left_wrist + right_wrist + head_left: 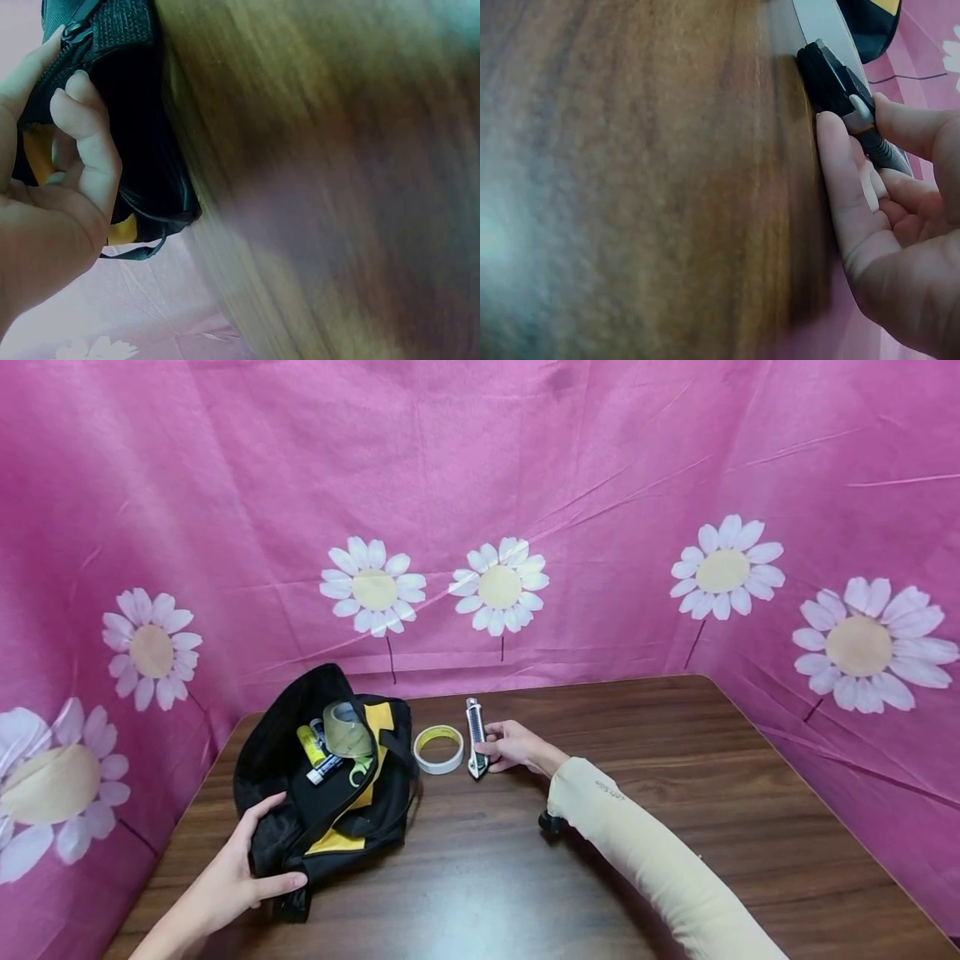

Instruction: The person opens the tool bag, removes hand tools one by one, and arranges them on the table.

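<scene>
A black bag with yellow panels (pixel 386 822) lies unzipped at the left of the table. My left hand (pixel 232 868) grips its near edge, thumb and fingers on either side, beside the zipper in the left wrist view. Inside the bag are a clear tape roll (pixel 352 742), a yellow glue stick (pixel 312 745), a white-and-blue tube (pixel 325 770) and a green handle (pixel 360 771). My right hand (pixel 517 747) pinches a silver-and-black utility knife (pixel 474 725) between thumb and fingers, at the table surface. Left of the knife lies a white tape roll (pixel 440 767).
The brown wooden table (pixel 480 877) ends at a pink curtain with daisies (pixel 600 485), which surrounds it at the back and both sides. A small black object (pixel 551 822) shows under the right sleeve (pixel 637 843).
</scene>
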